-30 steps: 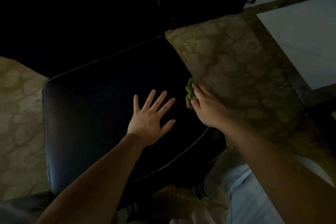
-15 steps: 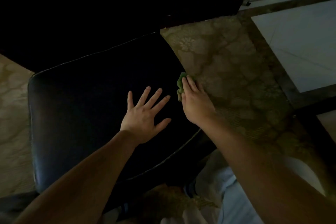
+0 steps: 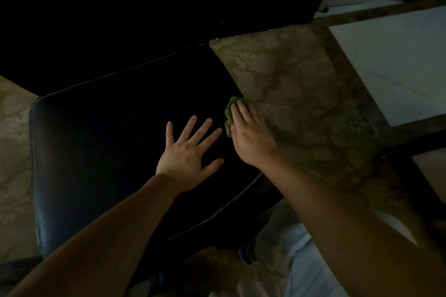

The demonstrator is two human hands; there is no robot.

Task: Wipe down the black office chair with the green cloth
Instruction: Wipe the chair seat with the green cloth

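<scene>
Right hand (image 3: 253, 142) with green cloth (image 3: 228, 114) slides short way along right edge of chair seat (image 3: 108, 140), away from person, toward backrest (image 3: 96, 19), and slightly inward onto seat. Fingers (image 3: 241, 116), a second ago bent over cloth at edge, now lie nearly straight on top of it. Gap between cloth and fingertips of left hand (image 3: 187, 159) narrows. View shifts slightly.

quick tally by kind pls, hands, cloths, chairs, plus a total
hands: 2 (left hand flat on the seat, right hand on the cloth)
green cloth: 1
black chair: 1
total: 4
</scene>
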